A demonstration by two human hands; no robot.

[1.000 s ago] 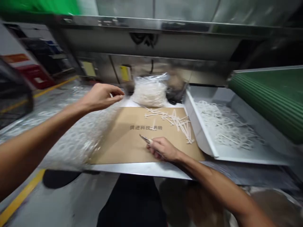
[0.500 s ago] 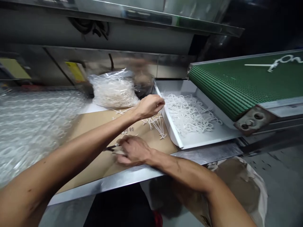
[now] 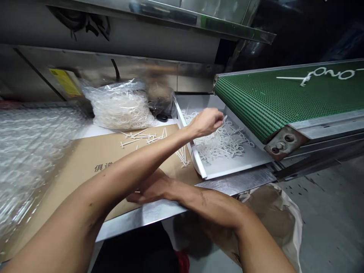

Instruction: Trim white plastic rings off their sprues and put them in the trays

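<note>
My left hand (image 3: pixel 206 121) reaches across over the white tray (image 3: pixel 227 172), where a heap of white plastic parts (image 3: pixel 224 142) lies. Its fingers are curled in a pinch at the heap, with a white piece showing at the fingertips. My right hand (image 3: pixel 150 187) rests on the brown cardboard sheet (image 3: pixel 85 163) near the bench's front edge, under my left forearm. Its fingers are drawn together, and what they hold is hidden. Loose white plastic sticks (image 3: pixel 142 136) lie scattered on the cardboard.
A clear bag of white parts (image 3: pixel 122 108) stands at the back. Bubble wrap (image 3: pixel 25 151) covers the left of the bench. A green conveyor belt (image 3: pixel 284 94) carrying a white part (image 3: pixel 321 74) slopes down to the tray. A brown sack (image 3: pixel 273 212) hangs below the bench.
My left hand has swept from the left side across to the tray on the right. The view has turned right. My right hand stayed on the cardboard, and its metal tool is now out of sight.
</note>
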